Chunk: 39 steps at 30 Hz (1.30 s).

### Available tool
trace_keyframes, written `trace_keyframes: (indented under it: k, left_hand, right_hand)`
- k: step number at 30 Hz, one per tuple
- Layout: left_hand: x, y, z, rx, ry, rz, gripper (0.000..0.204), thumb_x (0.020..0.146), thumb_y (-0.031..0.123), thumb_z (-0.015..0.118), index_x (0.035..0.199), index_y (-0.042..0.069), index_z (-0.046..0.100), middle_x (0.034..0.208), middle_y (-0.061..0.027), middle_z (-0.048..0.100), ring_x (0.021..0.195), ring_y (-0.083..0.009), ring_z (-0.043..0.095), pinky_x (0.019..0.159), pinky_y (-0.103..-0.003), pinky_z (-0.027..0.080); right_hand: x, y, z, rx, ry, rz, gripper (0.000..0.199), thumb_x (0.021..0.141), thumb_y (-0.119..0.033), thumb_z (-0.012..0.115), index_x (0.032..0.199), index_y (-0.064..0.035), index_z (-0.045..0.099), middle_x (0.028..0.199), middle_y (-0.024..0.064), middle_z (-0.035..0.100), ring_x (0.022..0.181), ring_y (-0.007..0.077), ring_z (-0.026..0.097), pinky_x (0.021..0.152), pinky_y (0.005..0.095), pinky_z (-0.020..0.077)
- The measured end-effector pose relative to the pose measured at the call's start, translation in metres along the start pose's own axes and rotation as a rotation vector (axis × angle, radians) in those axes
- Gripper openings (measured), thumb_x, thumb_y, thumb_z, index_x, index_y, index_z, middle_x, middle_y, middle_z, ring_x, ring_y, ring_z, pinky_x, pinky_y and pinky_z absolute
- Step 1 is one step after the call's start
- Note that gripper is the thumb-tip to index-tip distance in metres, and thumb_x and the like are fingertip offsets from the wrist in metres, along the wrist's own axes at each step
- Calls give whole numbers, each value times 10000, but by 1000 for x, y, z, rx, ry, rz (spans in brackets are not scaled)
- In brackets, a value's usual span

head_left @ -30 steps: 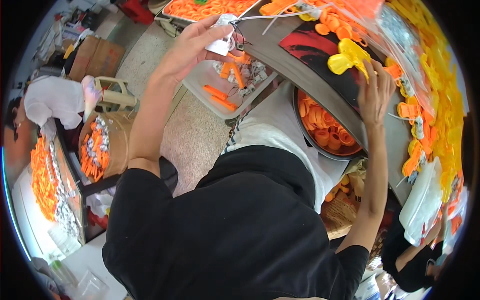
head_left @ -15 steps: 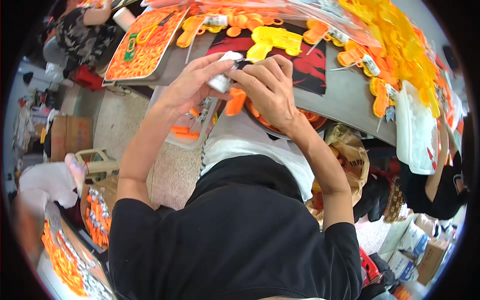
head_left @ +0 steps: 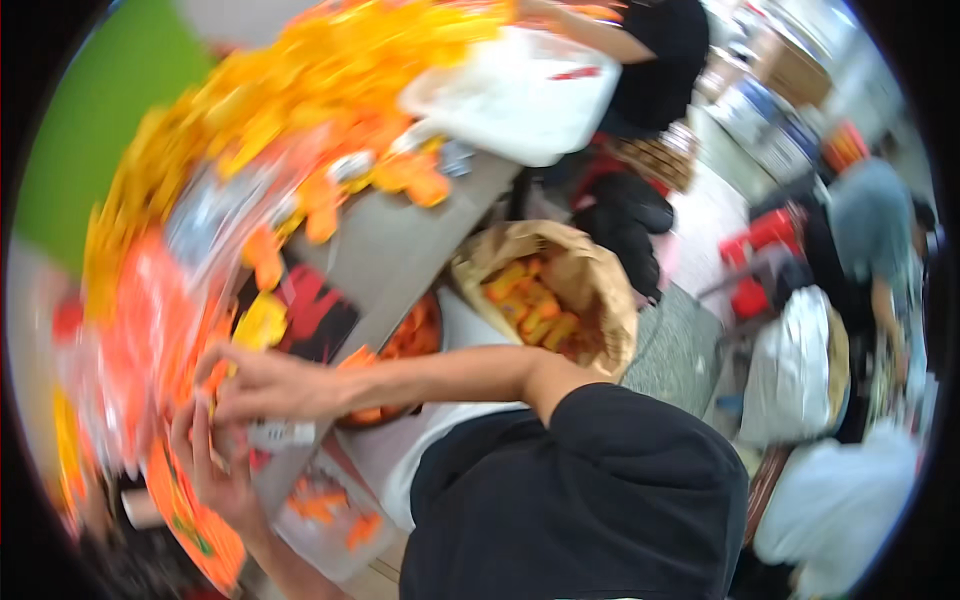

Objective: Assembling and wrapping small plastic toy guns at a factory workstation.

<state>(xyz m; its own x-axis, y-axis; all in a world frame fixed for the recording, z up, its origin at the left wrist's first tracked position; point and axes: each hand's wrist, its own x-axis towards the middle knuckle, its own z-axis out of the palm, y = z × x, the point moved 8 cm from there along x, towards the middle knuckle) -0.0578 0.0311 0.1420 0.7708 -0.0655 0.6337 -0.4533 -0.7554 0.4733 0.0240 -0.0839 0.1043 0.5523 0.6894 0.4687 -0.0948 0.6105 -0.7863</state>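
Motion blurs much of the picture. My right hand [head_left: 265, 385] reaches across to the left over the table edge. Its fingers are curled and pinched around a small orange part [head_left: 217, 376]. Close below it is my left hand [head_left: 222, 485], with bent fingers meeting the right fingertips. A white plastic part [head_left: 280, 435] with dark marks shows beside the left palm, below the right wrist; it seems held by the left hand, though the grip is blurred. Beyond the right hand, a yellow toy gun piece [head_left: 262, 321] lies on a black and red mat [head_left: 318, 312].
Heaped yellow parts [head_left: 250, 95] and a white tub [head_left: 530, 90] cover the table's far side. Below its edge are a round container of orange parts [head_left: 415, 330], a paper bag [head_left: 600, 290] and a clear bin [head_left: 345, 540]. Co-workers [head_left: 665, 60] sit to the right.
The view has swung right, so my hands and the table now appear farther left. The hands remain close together; the white part has shifted below the right wrist.
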Motion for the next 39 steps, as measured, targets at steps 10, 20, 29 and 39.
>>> trace_keyframes:
  k: [10,20,29,39]
  left_hand:
    - [53,5,51,-495,-135,62,137,978,67,640,1099,10,670,1403,-160,509,1285,-248,532,1060,-364,446]
    - [52,11,52,-396,-58,-49,109,862,13,731,947,15,662,1286,-178,561,1180,-297,594,1038,-430,462]
    - [35,-143,65,304,-107,-102,273,846,187,766,1082,61,714,1135,-82,650,1125,-287,584,979,-404,442]
    - [29,-154,98,561,-135,-82,438,802,265,801,1163,83,633,1211,-76,553,1139,-295,522,989,-451,403]
  right_hand:
    - [-23,-53,-32,-52,58,-212,365,995,-111,609,1184,-36,305,743,119,652,709,197,698,629,302,547]
    - [-41,-42,-57,-440,221,-167,148,965,-106,701,1053,11,721,947,68,739,854,121,693,765,280,541]
    - [-43,-96,-142,-79,351,66,165,1024,-168,599,926,-35,603,746,62,575,778,174,570,782,336,475]
    - [28,29,-138,-997,-113,520,187,948,-148,670,960,37,697,741,30,681,668,83,619,629,252,494]
